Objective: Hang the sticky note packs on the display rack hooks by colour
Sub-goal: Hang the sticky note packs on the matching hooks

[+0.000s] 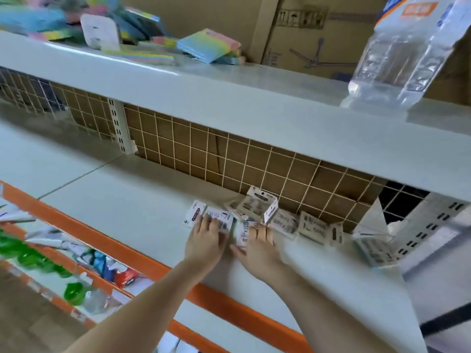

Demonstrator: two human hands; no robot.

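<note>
Shelving (142,200) in pale grey with an orange front edge fills the view, backed by a wire grid (229,159), and the upper shelf (229,98) carries the pastel sticky note packs (209,45) at its far left, well apart from both hands. A clear plastic bottle (397,59) stands at the right of that upper shelf. On the lower shelf, the left hand (206,238) and the right hand (257,244) lie flat with fingers straight, gripping nothing, each pressing on small white carded packets (260,202) by the grid.
</note>
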